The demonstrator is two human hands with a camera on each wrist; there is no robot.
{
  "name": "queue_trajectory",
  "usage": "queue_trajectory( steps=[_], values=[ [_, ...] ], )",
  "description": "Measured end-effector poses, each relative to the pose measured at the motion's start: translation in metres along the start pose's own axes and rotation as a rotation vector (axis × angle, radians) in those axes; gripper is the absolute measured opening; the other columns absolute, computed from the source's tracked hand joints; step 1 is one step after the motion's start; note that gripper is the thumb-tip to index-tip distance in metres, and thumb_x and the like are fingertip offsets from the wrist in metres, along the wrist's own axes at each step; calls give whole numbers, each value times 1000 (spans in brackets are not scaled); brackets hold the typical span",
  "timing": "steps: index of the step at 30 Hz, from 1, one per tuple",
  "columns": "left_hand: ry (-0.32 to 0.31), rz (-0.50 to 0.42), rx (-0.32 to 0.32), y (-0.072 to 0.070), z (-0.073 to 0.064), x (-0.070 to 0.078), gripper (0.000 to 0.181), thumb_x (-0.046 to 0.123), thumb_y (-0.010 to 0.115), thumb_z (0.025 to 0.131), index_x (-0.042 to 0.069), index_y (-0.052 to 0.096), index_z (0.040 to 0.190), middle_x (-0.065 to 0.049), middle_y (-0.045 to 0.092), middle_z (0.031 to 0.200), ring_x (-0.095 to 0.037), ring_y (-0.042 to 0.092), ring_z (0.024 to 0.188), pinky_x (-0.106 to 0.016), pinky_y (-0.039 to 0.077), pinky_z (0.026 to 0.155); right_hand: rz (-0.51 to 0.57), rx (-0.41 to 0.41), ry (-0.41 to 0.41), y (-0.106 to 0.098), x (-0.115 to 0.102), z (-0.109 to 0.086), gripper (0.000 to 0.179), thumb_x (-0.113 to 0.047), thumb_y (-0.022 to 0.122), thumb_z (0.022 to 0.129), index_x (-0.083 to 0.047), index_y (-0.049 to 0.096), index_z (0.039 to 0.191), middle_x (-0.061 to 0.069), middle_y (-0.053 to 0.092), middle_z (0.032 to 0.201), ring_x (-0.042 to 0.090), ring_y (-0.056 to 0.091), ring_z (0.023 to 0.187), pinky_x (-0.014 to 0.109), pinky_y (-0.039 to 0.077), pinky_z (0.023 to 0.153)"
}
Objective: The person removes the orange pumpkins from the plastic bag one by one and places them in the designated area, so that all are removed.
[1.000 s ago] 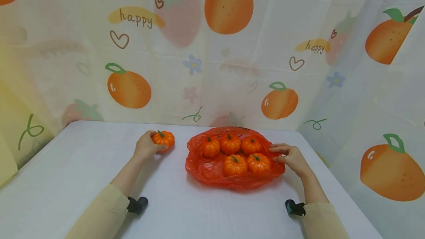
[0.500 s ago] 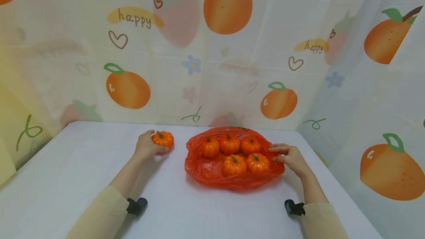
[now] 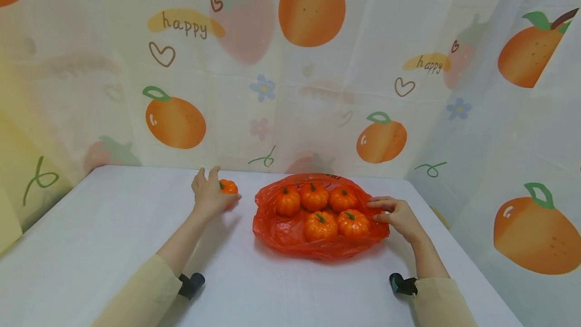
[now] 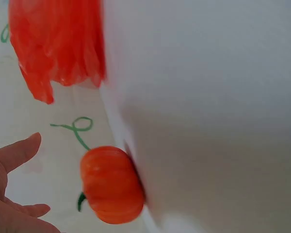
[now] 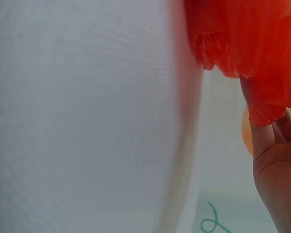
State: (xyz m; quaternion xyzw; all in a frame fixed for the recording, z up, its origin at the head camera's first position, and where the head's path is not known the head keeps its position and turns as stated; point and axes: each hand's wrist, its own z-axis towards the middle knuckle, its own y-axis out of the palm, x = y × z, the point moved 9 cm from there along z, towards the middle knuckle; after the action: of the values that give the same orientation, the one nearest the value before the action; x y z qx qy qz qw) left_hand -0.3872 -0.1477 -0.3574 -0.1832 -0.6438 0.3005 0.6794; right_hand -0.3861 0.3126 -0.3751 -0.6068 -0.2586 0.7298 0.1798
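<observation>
Small orange pumpkin (image 3: 230, 186) with a green stem sits on the white desk (image 3: 272, 291), toward its far edge and to the left of the red plastic bag (image 3: 286, 241), with bare desk between the two; the left hand (image 3: 210, 193) is beside it, fingers spread well apart and holding nothing; in the head view that hand covers the pumpkin's left part, its thumb stretched across the front; the left wrist view shows a gap between the fingers and the pumpkin, which rests upright on its base.

The right hand (image 3: 400, 216) is at the bag's right side, partly closed, with the plastic rim pinched between thumb and fingers; the bag lies on the desk with its mouth open upward and its edges crumpled; five more pumpkins, all orange with green stems, sit inside it, in two rows: a back left pumpkin (image 3: 288, 203), a back middle pumpkin (image 3: 314, 198) and a back right pumpkin (image 3: 343, 200), then a front left pumpkin (image 3: 321, 227) and a front right pumpkin (image 3: 354, 225), the last being nearest to the right hand.

Both forearms come from the near side in cream sleeves (image 3: 140, 291), each with a black wrist device (image 3: 192, 285); behind the desk hangs a pale curtain (image 3: 317, 79) printed with oranges, strawberries, hearts, flowers and the word "happy".
</observation>
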Motion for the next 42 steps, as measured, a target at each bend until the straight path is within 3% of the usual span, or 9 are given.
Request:
queue_trajectory(
  steps=[7,13,20,28,37,42],
  values=[
    [119,-55,23,7,-17,45,87,15,76,82,6,28,153,-26,4,163,-47,1,150,-69,26,116,-9,1,6,1,4,0,36,-8,65,86,1,69,121,24,56,140,42,48,133,46,53,103],
    [206,-80,-31,24,-35,82,81,15,77,83,7,34,151,-24,15,161,-46,12,149,-68,31,114,-10,6,-6,0,4,0,36,-7,65,86,0,69,121,24,57,139,43,48,132,48,53,103],
    [267,-143,-126,46,-50,109,79,13,78,83,7,37,150,-18,29,158,-44,25,145,-61,37,113,-7,5,10,0,5,-2,37,-7,64,86,1,68,122,24,56,140,43,46,133,50,53,102],
    [267,-217,-219,71,-55,119,77,15,78,82,6,39,149,-18,44,152,-39,40,142,-59,35,116,-6,11,-3,-1,4,-2,36,-5,65,86,1,68,121,24,57,138,43,47,133,53,50,105],
    [175,-295,-344,104,-55,114,72,21,79,82,14,45,145,-8,49,151,-34,44,140,-57,41,113,-14,1,-5,0,3,0,36,-6,64,86,0,68,122,24,57,139,43,47,132,50,53,103],
    [142,-324,-378,118,-54,113,69,20,78,83,12,46,144,-11,49,149,-34,46,137,-55,44,111,-12,1,-1,0,2,0,36,-7,64,86,1,68,122,24,56,140,44,47,133,52,52,103]
  ],
)
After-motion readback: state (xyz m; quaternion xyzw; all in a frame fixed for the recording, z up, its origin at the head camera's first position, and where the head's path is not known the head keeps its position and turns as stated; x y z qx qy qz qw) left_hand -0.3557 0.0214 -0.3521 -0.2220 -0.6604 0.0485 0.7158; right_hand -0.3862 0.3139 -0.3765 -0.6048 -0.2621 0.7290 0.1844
